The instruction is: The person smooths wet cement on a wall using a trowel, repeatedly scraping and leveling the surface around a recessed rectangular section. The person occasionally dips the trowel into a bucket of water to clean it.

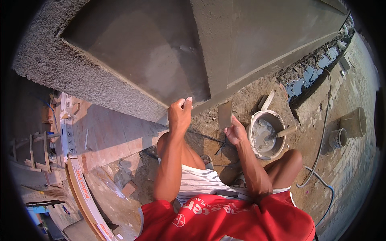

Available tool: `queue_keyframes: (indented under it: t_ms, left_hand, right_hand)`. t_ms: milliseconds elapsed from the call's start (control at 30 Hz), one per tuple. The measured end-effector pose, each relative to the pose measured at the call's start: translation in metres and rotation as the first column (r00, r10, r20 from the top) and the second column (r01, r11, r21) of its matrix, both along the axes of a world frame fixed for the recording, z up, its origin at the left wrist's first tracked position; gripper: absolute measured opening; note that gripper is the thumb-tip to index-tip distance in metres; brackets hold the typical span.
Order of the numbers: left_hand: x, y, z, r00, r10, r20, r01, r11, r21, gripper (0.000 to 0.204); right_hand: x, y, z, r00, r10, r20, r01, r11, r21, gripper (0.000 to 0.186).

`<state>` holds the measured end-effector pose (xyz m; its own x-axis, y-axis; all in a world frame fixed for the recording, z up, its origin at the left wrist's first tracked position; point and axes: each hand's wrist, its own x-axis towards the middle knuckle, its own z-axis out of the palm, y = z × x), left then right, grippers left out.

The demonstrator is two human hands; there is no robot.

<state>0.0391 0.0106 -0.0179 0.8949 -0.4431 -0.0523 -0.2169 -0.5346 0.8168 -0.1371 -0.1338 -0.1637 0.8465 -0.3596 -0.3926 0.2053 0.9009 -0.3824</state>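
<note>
My left hand (179, 113) is closed at the lower corner of a grey plastered recessed panel (136, 48), with its fingertips curled at the edge; whatever it may hold is hidden. My right hand (235, 131) grips a flat rectangular tool (224, 113), thin and greyish, held upright just below the plastered wall (261, 48). Beside my right hand sits a round bucket (277, 116) with pale wet mix (263, 142) inside and a wooden-handled tool (286, 131) resting in it.
Pieces of board (266, 100) lie behind the bucket. Two more buckets (352, 122) (337, 139) stand at right, near a winding hose (321, 156) and a muddy water trench (305, 80). Long packaged strips (66, 124), wooden frames (46, 152) and rubble (128, 186) lie at left.
</note>
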Motion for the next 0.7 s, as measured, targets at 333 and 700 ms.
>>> queue_keyframes:
  t_ms: [333,700]
  left_hand:
    - [-0.004,0.004,0.001,0.995,0.026,-0.094,-0.041,0.985,-0.17,0.018]
    - [-0.001,-0.006,0.002,0.993,0.015,-0.118,-0.029,0.992,-0.123,0.022]
  right_hand:
    - [0.051,0.006,0.008,0.998,-0.052,0.023,0.049,0.993,0.107,0.036]
    - [0.073,-0.025,-0.01,0.991,-0.025,-0.129,0.062,0.953,0.297,0.022]
